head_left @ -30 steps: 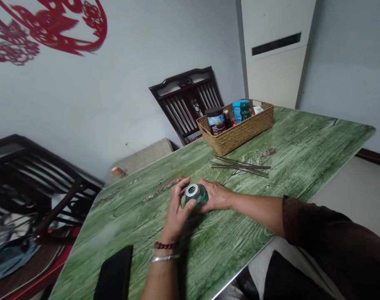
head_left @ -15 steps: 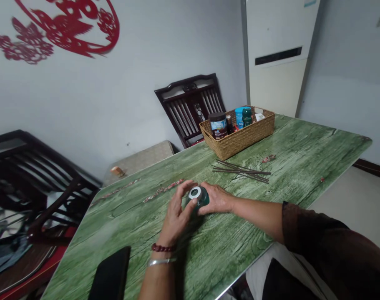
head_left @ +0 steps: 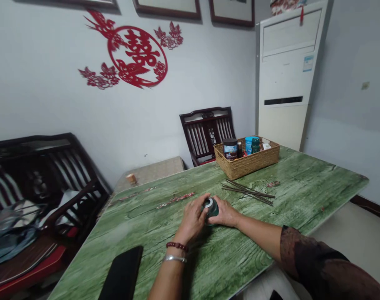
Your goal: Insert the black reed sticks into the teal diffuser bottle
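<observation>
A small teal bottle (head_left: 211, 207), round-bodied and glassy with a bright silver ring at its mouth, stands on the table (head_left: 290, 196) near the middle of the view. Both hands close round it. The left hand (head_left: 192, 220) wraps it from nine o'clock, its grip curled tight against the bottle's side with the fingers arched over the shoulder. The right hand (head_left: 226, 213) presses in from three o'clock, its grip likewise closed on the glass, palm low against the table. Only the silver rim and a sliver of teal show between them.

The left wrist wears a string of dark red beads (head_left: 176, 246) and a thin silver bangle (head_left: 174, 258). The table is glossy, printed with a green wood grain.

At two o'clock from the bottle, near it, lies a loose bundle of thin dark sticks (head_left: 249, 193), straight and fanned slightly. Farther off at one o'clock sits a rectangular woven basket (head_left: 247, 163) holding jars and bottles. At seven o'clock, at the table's near edge, lies a flat black slab (head_left: 122, 275) with rounded corners.
</observation>
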`<state>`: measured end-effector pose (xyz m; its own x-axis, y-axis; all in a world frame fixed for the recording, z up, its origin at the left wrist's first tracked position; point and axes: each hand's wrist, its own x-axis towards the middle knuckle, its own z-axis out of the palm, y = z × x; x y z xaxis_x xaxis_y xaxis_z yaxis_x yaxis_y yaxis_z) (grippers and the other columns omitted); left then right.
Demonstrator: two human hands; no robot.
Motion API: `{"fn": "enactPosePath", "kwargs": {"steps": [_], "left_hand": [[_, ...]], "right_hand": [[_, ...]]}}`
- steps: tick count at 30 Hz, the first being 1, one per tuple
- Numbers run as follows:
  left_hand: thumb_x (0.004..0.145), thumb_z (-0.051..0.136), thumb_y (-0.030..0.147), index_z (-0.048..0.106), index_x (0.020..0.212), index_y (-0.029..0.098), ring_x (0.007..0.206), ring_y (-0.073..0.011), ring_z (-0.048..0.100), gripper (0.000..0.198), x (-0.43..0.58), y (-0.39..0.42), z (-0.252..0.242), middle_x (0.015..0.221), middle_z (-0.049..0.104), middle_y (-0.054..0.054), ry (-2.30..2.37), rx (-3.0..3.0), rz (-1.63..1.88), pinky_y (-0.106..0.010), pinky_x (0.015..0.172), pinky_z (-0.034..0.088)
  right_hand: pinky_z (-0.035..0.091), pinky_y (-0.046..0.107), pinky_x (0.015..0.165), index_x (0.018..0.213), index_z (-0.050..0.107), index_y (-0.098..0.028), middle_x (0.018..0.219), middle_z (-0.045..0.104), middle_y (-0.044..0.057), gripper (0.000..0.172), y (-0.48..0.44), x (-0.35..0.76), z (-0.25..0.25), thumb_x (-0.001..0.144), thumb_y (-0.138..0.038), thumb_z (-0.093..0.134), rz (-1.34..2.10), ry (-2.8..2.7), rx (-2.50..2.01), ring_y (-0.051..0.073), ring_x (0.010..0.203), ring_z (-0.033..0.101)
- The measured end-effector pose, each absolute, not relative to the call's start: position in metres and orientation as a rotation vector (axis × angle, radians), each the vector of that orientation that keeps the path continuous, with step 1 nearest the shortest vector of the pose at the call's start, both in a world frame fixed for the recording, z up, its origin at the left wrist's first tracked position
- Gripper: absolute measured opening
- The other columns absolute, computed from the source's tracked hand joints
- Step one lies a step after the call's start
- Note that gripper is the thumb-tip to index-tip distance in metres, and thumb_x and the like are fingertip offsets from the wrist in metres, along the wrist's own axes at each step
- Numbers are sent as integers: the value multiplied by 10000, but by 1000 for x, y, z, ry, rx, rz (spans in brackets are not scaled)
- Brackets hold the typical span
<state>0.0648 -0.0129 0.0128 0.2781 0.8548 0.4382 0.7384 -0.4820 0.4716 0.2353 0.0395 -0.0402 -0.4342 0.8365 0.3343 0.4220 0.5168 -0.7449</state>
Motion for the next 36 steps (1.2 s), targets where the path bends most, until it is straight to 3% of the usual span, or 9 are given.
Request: {"fn": "enactPosePath", "kwargs": {"steps": [4,8,14,18,21,24,28,31,36], "left_hand": [[928,570,456,620,1338,215,1183,-298,595,478,79,-20,27,1261,655,-141,1722,2434,846,-433,982,461],[953,568,410,709,1205,230,1090,-298,618,341,94,-27,44,1081,687,-117,1983,2489,638,-415,922,435],[982,474,212,659,1282,304,1204,-256,591,365,94,-27,46,1280,685,-71,1777,2579,531,-438,1043,366],[900,626,360,575,1376,251,1280,-298,544,491,93,-28,46,1396,591,-129,1800,2465,712,-437,1024,408],[848,649,480,642,1199,207,1003,-261,638,445,86,-31,45,1089,666,-105,1812,2225,1042,-390,877,476],[779,634,661,587,855,208,637,-171,537,462,70,-39,37,703,549,18,1674,1747,1364,-301,627,445],[676,619,840,330,647,247,430,-74,249,661,44,-61,25,528,248,123,1417,1085,1449,-220,457,288],[617,661,866,247,629,248,419,-48,173,744,36,-76,21,527,198,133,1236,881,1431,-198,424,218],[555,734,838,259,620,241,418,-36,169,766,51,-81,10,511,210,135,1203,813,1396,-183,407,193]], "right_hand": [[460,281,706,1096,530,-219,936,698,18,575,40,236,-41,631,-388,825,788,-2052,-987,220,850,677],[486,302,761,1122,538,-218,974,707,32,579,39,235,-39,640,-379,816,753,-2043,-999,235,903,691],[509,333,846,1187,548,-208,1063,715,70,610,40,234,-39,654,-352,808,744,-2040,-959,260,1000,695],[512,331,812,1170,550,-192,1024,706,63,613,42,235,-38,641,-336,825,808,-2073,-997,253,946,695],[502,361,875,1232,534,-199,1109,684,69,749,42,241,-33,585,-356,875,905,-2083,-988,261,1020,669],[480,376,938,1284,516,-219,1189,645,78,848,40,254,-22,550,-406,898,979,-1951,-958,250,1084,629],[469,292,743,879,600,-197,786,592,-9,483,39,280,3,696,-617,750,912,-1686,-965,169,778,576],[368,247,564,561,405,-219,542,376,-50,635,37,299,25,766,-799,560,914,-1568,-891,111,553,402],[291,245,456,520,324,-237,467,257,-70,720,24,313,44,697,-891,567,1084,-1395,-828,76,439,274]]}}
